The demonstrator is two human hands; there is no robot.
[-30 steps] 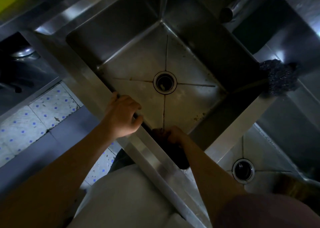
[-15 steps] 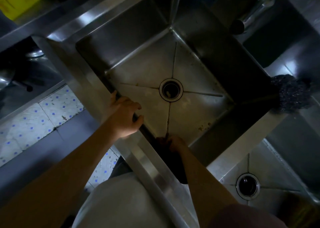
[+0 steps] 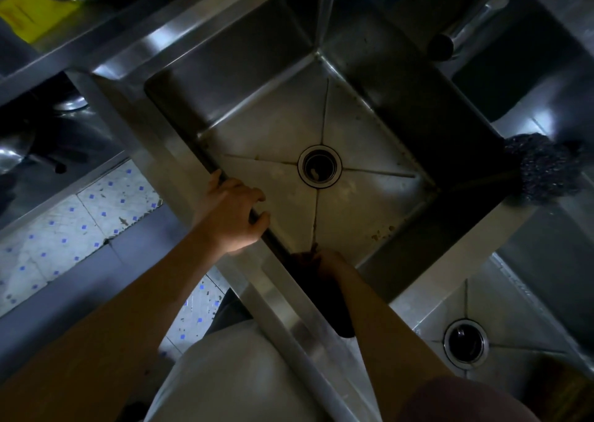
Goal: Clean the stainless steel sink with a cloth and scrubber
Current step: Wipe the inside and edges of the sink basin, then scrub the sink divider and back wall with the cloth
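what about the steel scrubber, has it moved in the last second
No: the scrubber lies on the same corner of the sink rim; only the camera shifted.

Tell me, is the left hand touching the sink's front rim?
Touching. In the head view the left hand lies on the sink's front rim, with its fingers curled over the inner edge.

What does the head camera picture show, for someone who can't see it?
A person's left hand grips the steel sink's front rim while the right hand presses a dark cloth inside its near wall. A steel scrubber sits on the far-right rim.
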